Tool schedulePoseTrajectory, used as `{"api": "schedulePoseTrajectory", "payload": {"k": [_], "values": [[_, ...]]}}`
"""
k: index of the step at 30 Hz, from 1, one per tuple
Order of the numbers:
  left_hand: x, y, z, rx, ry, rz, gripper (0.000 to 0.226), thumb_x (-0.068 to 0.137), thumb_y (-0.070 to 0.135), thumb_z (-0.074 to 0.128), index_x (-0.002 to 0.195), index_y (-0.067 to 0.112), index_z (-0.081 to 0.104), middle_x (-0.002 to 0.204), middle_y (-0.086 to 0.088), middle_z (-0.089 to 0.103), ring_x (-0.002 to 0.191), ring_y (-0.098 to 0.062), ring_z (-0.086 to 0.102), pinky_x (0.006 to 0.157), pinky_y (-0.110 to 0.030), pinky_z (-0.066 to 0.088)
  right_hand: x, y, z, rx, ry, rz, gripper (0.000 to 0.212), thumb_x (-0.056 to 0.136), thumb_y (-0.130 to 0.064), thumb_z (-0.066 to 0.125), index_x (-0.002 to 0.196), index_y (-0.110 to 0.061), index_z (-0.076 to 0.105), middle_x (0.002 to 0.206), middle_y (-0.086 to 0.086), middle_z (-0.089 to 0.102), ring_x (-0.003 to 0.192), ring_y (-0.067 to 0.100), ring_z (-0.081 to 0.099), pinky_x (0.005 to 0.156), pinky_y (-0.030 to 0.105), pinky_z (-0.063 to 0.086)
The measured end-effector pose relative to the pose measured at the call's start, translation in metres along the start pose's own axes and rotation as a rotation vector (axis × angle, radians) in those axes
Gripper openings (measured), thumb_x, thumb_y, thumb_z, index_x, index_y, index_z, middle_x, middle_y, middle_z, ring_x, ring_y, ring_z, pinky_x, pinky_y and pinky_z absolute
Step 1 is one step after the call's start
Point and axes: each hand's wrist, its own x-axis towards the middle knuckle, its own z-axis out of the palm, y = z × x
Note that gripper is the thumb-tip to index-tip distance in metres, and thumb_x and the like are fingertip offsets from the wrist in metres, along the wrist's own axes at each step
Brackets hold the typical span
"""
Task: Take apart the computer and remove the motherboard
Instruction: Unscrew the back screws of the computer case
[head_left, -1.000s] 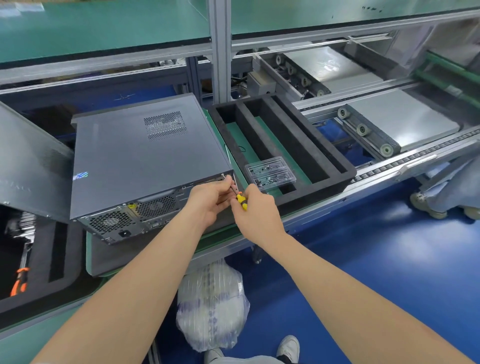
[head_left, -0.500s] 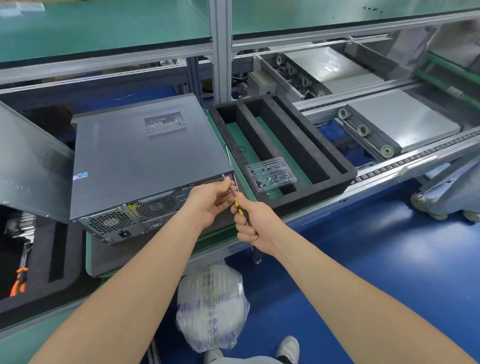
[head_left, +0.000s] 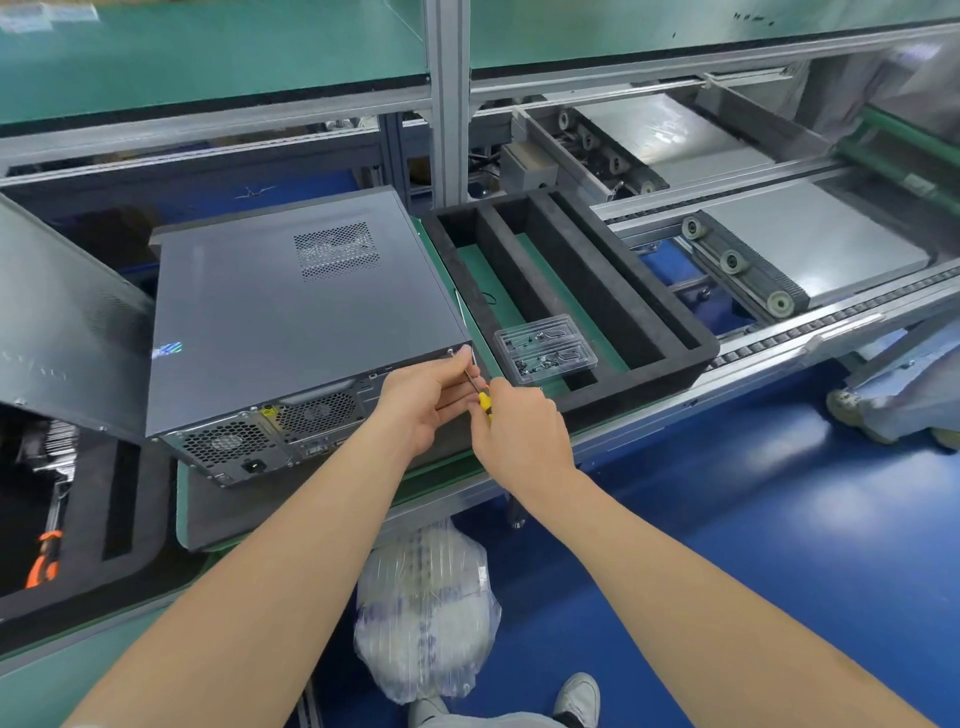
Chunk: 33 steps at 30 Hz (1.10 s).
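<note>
A grey computer case (head_left: 291, 322) lies on its side on the green bench, rear panel with fans facing me. My left hand (head_left: 426, 400) rests on the case's rear right corner, fingers pinching the thin metal shaft of the screwdriver there. My right hand (head_left: 519, 431) grips a small yellow-handled screwdriver (head_left: 484, 401), whose tip points up at a screw near that corner. The case's side panel is closed, so the motherboard is hidden.
A black foam tray (head_left: 644, 306) sits right of the case, holding a clear plastic screw box (head_left: 545, 348). Another foam tray (head_left: 119, 509) with orange-handled pliers (head_left: 44, 561) is at left. Conveyor rollers (head_left: 737, 265) run at right. A bubble-wrap bag (head_left: 426, 608) lies below; someone's feet (head_left: 852, 410) show at right.
My right hand shifted slightly on the screwdriver handle, turning it at the corner screw. The left hand and the case have stayed in place.
</note>
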Motion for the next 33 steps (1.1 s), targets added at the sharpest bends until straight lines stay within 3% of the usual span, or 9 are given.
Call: {"api": "schedulePoseTrajectory", "payload": {"k": [4,10,14,17,21,25,27,30,33], "values": [[0.003,-0.002,0.001,0.005,0.047,0.037,0.013,0.09,0.015,0.078,0.094,0.002,0.076,0.084,-0.011,0.078,0.075,-0.019,0.077,0.062,-0.027,0.061,0.008,0.005,-0.005,0.443,-0.121,0.166,0.035,0.095,-0.042,0.065,0.077,-0.012,0.063,0.065,0.0,0.06,0.058,0.012,0.054,0.055,0.028,0.041],[0.005,-0.001,-0.001,-0.048,0.032,0.026,0.018,0.091,0.009,0.076,0.103,-0.004,0.073,0.087,-0.014,0.078,0.074,-0.021,0.077,0.06,-0.029,0.061,0.009,0.016,-0.017,1.783,-0.857,0.832,0.042,0.103,-0.048,0.053,0.099,-0.008,0.065,0.064,0.001,0.05,0.038,0.005,0.036,0.032,0.016,0.027],[0.005,-0.001,-0.002,-0.065,0.023,0.008,0.024,0.09,0.01,0.077,0.109,-0.004,0.072,0.091,-0.013,0.079,0.078,-0.02,0.078,0.061,-0.027,0.061,0.002,0.019,-0.013,2.014,-0.95,0.819,0.041,0.109,-0.04,0.045,0.096,-0.005,0.064,0.056,-0.004,0.042,0.031,0.004,0.03,0.028,0.016,0.022],[0.006,-0.001,-0.004,-0.047,0.012,0.009,0.025,0.091,0.011,0.076,0.111,-0.003,0.072,0.094,-0.013,0.079,0.082,-0.022,0.078,0.062,-0.028,0.061,0.004,0.013,-0.011,1.881,-0.816,0.785,0.038,0.109,-0.038,0.046,0.09,-0.007,0.06,0.056,-0.003,0.042,0.032,0.005,0.027,0.03,0.017,0.019],[0.005,-0.001,-0.004,-0.053,-0.011,0.005,0.022,0.092,0.01,0.075,0.109,-0.003,0.072,0.095,-0.014,0.079,0.085,-0.023,0.078,0.066,-0.03,0.062,0.003,0.009,-0.009,1.412,-0.574,0.637,0.037,0.108,-0.036,0.05,0.091,-0.005,0.061,0.061,0.004,0.049,0.038,0.01,0.03,0.035,0.022,0.022],[0.004,-0.001,-0.002,-0.061,-0.014,-0.001,0.02,0.095,0.009,0.071,0.111,-0.002,0.072,0.096,-0.015,0.079,0.085,-0.023,0.078,0.066,-0.03,0.062,0.001,0.003,-0.011,0.787,-0.257,0.35,0.034,0.1,-0.032,0.059,0.08,-0.006,0.067,0.058,0.008,0.065,0.04,0.019,0.053,0.044,0.025,0.041],[0.003,0.0,0.0,-0.06,-0.006,0.0,0.018,0.096,0.009,0.069,0.111,-0.002,0.072,0.095,-0.014,0.079,0.084,-0.023,0.078,0.065,-0.03,0.062,0.0,0.002,-0.01,0.511,-0.12,0.195,0.031,0.097,-0.034,0.062,0.076,-0.012,0.065,0.063,0.003,0.066,0.058,0.021,0.063,0.056,0.029,0.048],[0.001,-0.001,0.002,-0.082,0.015,-0.002,0.016,0.096,0.009,0.069,0.108,-0.001,0.072,0.095,-0.016,0.079,0.083,-0.024,0.078,0.066,-0.03,0.062,-0.001,-0.001,-0.006,0.242,-0.035,0.094,0.02,0.099,-0.037,0.063,0.102,-0.017,0.067,0.087,0.001,0.068,0.084,0.023,0.064,0.072,0.036,0.054],[0.001,-0.003,0.004,-0.131,0.024,-0.01,0.014,0.092,0.011,0.076,0.1,0.0,0.073,0.089,-0.013,0.078,0.08,-0.022,0.077,0.067,-0.029,0.062,-0.002,-0.005,-0.002,0.044,0.013,0.021,0.023,0.101,-0.035,0.06,0.12,-0.022,0.059,0.101,0.005,0.071,0.09,0.029,0.069,0.078,0.044,0.059]]}}
